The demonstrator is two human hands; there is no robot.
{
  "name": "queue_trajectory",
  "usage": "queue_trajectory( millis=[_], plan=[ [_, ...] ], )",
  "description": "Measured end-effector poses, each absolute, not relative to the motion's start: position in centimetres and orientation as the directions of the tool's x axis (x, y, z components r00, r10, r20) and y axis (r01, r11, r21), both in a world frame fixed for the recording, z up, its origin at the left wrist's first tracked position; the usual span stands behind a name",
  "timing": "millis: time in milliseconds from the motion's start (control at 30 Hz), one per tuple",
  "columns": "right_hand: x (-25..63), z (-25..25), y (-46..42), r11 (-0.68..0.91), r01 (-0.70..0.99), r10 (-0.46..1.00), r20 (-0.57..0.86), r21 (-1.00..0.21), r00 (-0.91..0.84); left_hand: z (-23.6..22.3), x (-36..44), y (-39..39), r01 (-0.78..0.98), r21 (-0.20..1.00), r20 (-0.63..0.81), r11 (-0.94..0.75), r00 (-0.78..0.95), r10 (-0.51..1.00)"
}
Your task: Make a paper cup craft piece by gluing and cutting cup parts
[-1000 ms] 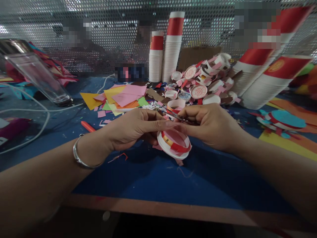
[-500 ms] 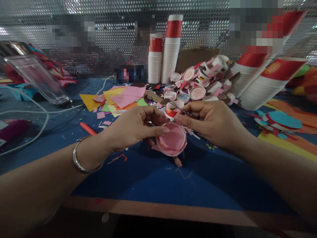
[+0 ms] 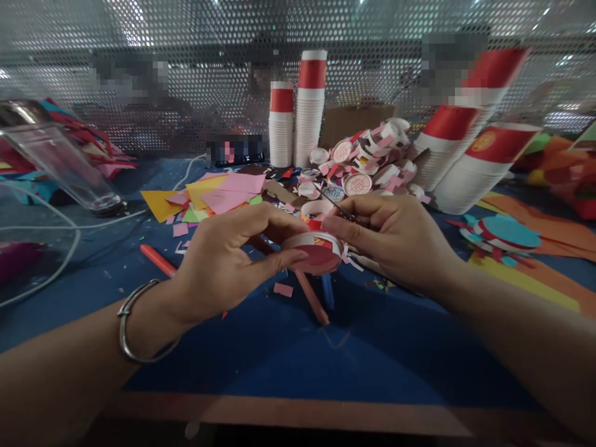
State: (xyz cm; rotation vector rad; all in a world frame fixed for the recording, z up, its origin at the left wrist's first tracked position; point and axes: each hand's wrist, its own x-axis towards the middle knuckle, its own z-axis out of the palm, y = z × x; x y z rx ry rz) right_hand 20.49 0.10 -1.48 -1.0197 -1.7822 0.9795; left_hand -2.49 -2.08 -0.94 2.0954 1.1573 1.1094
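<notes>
My left hand (image 3: 228, 261) pinches a cut-off paper cup base (image 3: 316, 253) between thumb and fingers. It is a shallow ring with a white rim, red print and a pink disc, tilted to show its flat face. My right hand (image 3: 391, 239) has its thumb and index finger at the right rim of the cup base. A slim dark pair of scissors (image 3: 339, 205) is tucked in those fingers, tip up and left; its handles are hidden. Just behind stands another cut cup ring (image 3: 316, 211). Below the cup base lie a pinkish stick (image 3: 313, 299) and a blue one (image 3: 328, 292).
Stacked paper cups (image 3: 311, 105) stand at the back, with more leaning stacks (image 3: 484, 167) on the right. Between them is a pile of cut cup pieces (image 3: 372, 155). Coloured paper (image 3: 233, 189), a red marker (image 3: 157, 259), a glass bottle (image 3: 69, 161) and a white cable (image 3: 74, 248) lie left.
The cup base has turned in my left hand, from its open inside facing me to its flat pink face. My right hand still keeps the scissors. The whole view has shifted slightly.
</notes>
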Motion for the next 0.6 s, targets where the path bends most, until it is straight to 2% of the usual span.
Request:
queue_trajectory(
  millis=[233, 367, 500, 600],
  plan=[
    [20.7, -1.6, 0.0, 0.367, 0.233, 0.899, 0.278, -0.901, -0.339, -1.0, -2.6, -1.8, 0.462, 0.732, 0.405, -0.501, 0.297, 0.865],
    [20.8, -1.9, 0.1, 0.349, 0.199, 0.901, 0.269, -0.916, -0.341, -1.2, -2.4, -1.1, 0.376, 0.816, 0.377, -0.439, 0.229, 0.897],
    [20.8, -1.8, 0.2, 0.351, 0.216, 0.900, 0.265, -0.911, -0.345, -1.5, -2.3, -0.1, 0.220, 0.935, 0.228, -0.277, 0.224, 0.947],
    [20.8, -1.8, 0.3, 0.350, 0.209, 0.900, 0.267, -0.913, -0.344, -1.7, -2.2, 0.2, 0.161, 0.976, 0.101, -0.143, 0.242, 0.965]
  ],
)
